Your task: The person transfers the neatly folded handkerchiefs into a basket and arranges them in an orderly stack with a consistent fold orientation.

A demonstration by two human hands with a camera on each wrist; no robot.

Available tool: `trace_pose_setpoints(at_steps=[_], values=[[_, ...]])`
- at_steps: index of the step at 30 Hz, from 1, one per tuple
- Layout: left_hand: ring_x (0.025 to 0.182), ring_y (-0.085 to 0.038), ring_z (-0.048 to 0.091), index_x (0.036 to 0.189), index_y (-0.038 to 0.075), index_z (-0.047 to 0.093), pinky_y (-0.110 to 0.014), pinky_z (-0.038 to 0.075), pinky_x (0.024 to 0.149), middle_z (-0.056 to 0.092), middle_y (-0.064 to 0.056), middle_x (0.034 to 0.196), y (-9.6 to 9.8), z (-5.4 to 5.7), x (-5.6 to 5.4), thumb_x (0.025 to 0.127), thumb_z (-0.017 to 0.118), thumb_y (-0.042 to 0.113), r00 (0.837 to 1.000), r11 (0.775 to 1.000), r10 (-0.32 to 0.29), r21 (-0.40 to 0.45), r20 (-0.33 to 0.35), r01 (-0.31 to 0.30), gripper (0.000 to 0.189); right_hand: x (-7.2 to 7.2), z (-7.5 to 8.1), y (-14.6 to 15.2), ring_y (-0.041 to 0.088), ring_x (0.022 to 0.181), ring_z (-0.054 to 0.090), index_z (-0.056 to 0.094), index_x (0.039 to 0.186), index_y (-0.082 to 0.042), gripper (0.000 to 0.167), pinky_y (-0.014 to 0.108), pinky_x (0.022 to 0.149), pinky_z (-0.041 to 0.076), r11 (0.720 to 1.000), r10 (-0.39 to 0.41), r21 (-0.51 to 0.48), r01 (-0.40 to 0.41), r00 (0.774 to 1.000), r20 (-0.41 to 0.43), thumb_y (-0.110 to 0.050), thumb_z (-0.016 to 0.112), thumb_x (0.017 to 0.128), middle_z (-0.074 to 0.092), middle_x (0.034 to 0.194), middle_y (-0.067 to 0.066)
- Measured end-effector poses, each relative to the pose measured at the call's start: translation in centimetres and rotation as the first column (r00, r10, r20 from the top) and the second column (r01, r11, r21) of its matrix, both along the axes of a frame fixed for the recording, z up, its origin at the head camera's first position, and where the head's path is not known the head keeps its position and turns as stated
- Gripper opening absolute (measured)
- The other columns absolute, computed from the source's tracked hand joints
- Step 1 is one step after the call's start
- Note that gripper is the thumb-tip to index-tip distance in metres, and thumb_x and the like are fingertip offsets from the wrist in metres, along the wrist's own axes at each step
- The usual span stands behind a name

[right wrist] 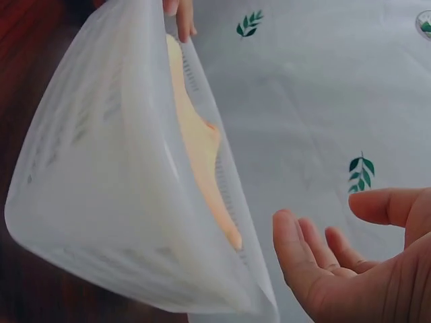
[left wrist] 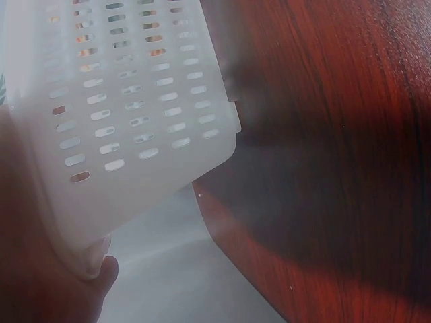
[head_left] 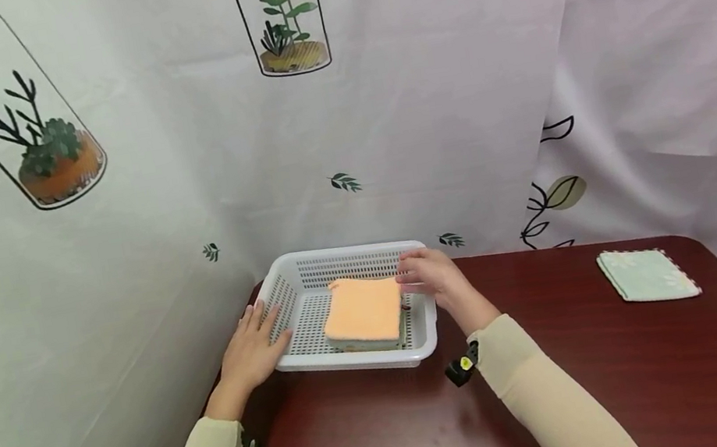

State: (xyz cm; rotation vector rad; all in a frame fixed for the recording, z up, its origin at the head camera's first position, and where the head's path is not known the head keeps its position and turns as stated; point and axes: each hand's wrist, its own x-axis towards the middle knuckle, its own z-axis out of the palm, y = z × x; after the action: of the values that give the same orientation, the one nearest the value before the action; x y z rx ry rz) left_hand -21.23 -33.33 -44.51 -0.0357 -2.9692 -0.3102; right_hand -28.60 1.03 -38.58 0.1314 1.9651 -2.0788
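A white plastic basket [head_left: 353,359] with slotted walls stands near the back of the table. Inside it, a folded orange cloth [head_left: 364,309] lies on top of greenish folded cloth [head_left: 371,344], most of which is hidden. My left hand [head_left: 252,352] rests on the basket's left end, fingers spread over the rim. My right hand [head_left: 433,274] is over the basket's right rim, fingers loosely bent and holding nothing. In the right wrist view that right hand [right wrist: 357,262] appears apart from the basket [right wrist: 121,155], its fingers and thumb parted.
A folded pale green cloth [head_left: 649,274] with a patterned edge lies at the right of the dark red-brown table [head_left: 564,347]. White fabric [head_left: 439,107] printed with plants hangs behind the table and along the left. A small black device [head_left: 461,368] is strapped to my right wrist.
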Motion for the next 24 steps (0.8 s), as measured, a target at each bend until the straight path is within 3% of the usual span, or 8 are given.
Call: trace_pose_setpoints(at_steps=[6,24], values=[[0.153,-0.045,0.011,0.156,0.003,0.036,-0.06,0.015,0.123,0.018,-0.025,0.166,-0.2,0.0,0.0,0.102,0.05,0.043,1.0,1.0,0.001,-0.004,0.005,0.0,0.069,0.0,0.3,1.3,0.031,0.116,0.067,0.054,0.141,-0.003,0.046,0.038,0.097,0.056,0.999,0.01,0.049,-0.01,1.0,-0.016,-0.012,0.065,0.098,0.06,0.136,0.021],[0.153,-0.046,0.011,0.156,0.002,0.036,-0.06,0.014,0.123,0.018,-0.026,0.165,-0.2,0.0,-0.1,0.102,0.051,0.043,1.0,1.0,-0.003,-0.008,0.011,0.003,0.07,-0.1,0.2,5.5,0.038,0.128,0.059,0.049,0.146,0.001,0.047,0.047,0.108,0.048,0.993,0.052,0.11,-0.043,0.995,-0.081,-0.014,0.059,0.102,0.055,0.142,0.025]])
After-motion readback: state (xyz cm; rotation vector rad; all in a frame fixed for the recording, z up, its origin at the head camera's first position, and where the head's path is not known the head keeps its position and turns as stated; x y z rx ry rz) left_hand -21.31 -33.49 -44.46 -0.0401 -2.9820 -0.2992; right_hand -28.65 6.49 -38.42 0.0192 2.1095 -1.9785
